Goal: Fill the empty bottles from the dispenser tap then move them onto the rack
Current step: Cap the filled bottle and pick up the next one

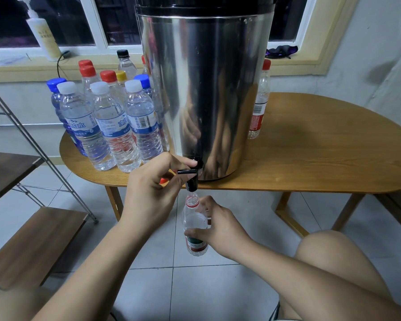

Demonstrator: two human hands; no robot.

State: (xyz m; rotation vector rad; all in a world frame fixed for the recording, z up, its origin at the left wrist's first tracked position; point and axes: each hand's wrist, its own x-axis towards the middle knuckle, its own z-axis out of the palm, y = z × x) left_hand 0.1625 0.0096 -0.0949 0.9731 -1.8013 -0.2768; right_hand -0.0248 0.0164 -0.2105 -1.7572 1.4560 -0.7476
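A tall steel dispenser (204,89) stands on the wooden table (310,147), its black tap (191,176) hanging over the front edge. My left hand (153,193) pinches the tap's lever, with what looks like a red cap tucked under its fingers. My right hand (218,224) grips an uncapped clear bottle with a red label (193,224), holding its mouth right under the spout. Several capped bottles (107,117) stand in a cluster on the table left of the dispenser. One red-capped bottle (259,100) stands to the right behind the dispenser.
A metal-framed rack with brown wooden shelves (33,242) stands at the left over the tiled floor. My bare knee (329,256) is at the lower right. A pump bottle (44,33) sits on the window sill behind the table.
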